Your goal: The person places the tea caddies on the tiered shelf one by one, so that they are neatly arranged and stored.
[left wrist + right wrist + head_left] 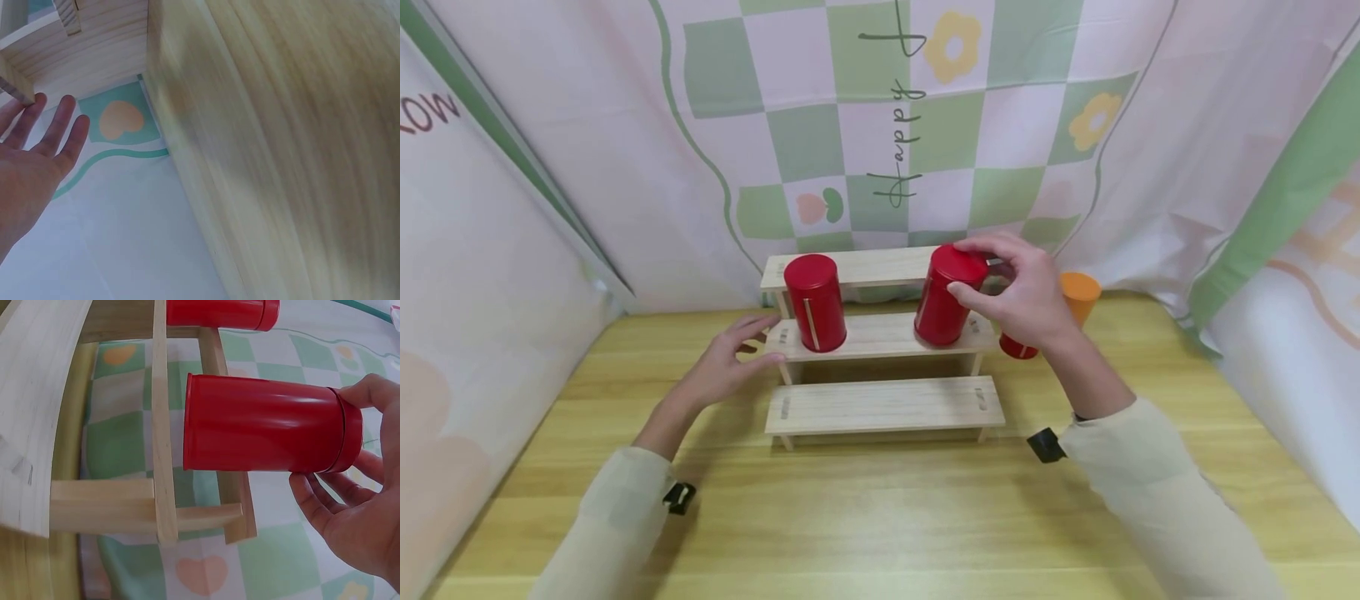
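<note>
A three-step wooden rack (883, 404) stands on the table. My right hand (1026, 287) grips a red cylindrical canister (942, 308) by its lid end, thumb on the near side and fingers round the far side. This canister is upright at the right end of the middle step; in the right wrist view a narrow gap shows between its base and the step. A second red canister (817, 308) stands on the left of that step. My left hand (730, 362) is at the step's left end, fingers extended, fingertips (39, 100) against the wood's edge.
Behind my right hand, partly hidden, are an orange container (1081, 287) and the base of another red canister (1018, 346), right of the rack. A checked curtain (880, 125) hangs close behind the rack, with more cloth at both sides.
</note>
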The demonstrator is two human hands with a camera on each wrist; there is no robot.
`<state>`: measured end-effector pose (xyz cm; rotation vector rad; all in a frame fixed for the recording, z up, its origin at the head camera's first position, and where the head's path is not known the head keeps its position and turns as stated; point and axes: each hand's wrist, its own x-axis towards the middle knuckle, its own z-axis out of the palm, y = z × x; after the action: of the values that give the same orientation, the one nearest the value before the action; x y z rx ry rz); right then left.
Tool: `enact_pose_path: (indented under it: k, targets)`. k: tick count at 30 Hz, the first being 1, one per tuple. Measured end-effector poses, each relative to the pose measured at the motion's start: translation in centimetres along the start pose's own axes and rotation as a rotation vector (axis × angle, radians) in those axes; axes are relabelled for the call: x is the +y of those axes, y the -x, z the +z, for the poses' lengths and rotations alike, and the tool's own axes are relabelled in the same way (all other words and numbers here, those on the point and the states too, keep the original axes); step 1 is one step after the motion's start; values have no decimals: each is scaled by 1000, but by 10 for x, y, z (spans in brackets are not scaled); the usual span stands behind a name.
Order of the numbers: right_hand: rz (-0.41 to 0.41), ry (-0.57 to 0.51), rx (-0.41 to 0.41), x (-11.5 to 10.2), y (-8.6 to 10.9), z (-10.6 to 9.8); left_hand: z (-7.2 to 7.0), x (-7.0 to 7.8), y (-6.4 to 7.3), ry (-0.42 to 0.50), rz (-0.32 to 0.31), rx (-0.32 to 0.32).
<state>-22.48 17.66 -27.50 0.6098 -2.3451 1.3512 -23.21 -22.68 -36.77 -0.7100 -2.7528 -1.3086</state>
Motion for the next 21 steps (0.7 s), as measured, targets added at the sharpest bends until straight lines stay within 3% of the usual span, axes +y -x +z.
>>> enact_pose_path:
  k: [15, 21]
  targets:
    - [24, 49, -33, 5, -8, 11, 0, 1, -1, 11, -10, 1]
    - [24, 15, -50, 4, -10, 14, 0, 1, 0, 8, 3, -2]
